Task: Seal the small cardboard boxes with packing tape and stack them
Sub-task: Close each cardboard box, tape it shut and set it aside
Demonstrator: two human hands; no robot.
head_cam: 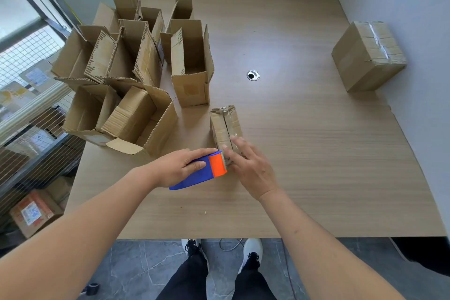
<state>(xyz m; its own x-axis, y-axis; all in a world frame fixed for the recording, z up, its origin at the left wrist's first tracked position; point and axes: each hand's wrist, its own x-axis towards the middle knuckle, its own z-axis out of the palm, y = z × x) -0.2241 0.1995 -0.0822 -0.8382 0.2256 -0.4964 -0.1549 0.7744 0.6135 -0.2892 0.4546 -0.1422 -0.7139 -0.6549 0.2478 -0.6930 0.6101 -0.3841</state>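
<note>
Small cardboard box (226, 129), closed, with clear tape glinting along its top seam, lies on the wooden table (304, 153), and everything else is placed from it here. The table is the largest thing in view, a pale wood-grain top that runs out from under the box on all sides. Left of the box and beyond it stands the cluster of open boxes (117, 66), flaps up; the nearest of them, a tall open box (191, 66), stands just beyond the small box's far end. Well to the right of the small box, close to the wall, sits a sealed box (369, 56) with tape across its top.

At the small box's near end the two hands meet. The left hand (180, 165) comes in from the left and grips a tape dispenser (202, 172), blue in the body and orange at the head, with the fingers over the top and the thumb on the side. The orange head touches the near end of the box. The right hand (250, 165) lies on the near part of the box top with fingers straight and spread, holding nothing and pressing flat just beside the dispenser's head.

Beyond the small box and a little to the right, a round metal grommet (253, 75) is set into the table.
</note>
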